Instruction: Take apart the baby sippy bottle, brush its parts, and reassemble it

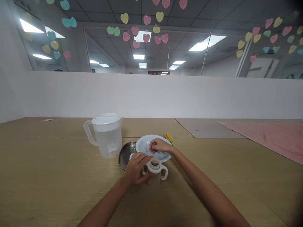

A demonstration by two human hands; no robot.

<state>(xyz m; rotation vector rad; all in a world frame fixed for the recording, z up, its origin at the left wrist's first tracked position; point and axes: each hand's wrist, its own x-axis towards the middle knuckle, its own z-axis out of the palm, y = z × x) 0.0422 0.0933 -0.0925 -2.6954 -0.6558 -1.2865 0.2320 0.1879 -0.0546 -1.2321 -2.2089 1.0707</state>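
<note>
My left hand [137, 167] is closed around the side of a clear cup with a white collar and two white handles [163, 174]. Its round mouth is uncovered and faces up. Over a white plate [142, 142], my right hand [159, 145] has its fingertips pinched together. A small pale, translucent bit shows by those fingertips, too indistinct to name. Partly under the plate's left side is a dark metal tray [123, 160]; a small white item in it is mostly hidden behind my left hand.
A lidded translucent pitcher [109, 135] stands left of the tray. Beyond the plate's right edge lies a yellow item with a green stem [169, 136]. A pink cloth [272, 134] covers the table's far right, beside a grey sheet [203, 127]. A white wall [151, 94] rises behind.
</note>
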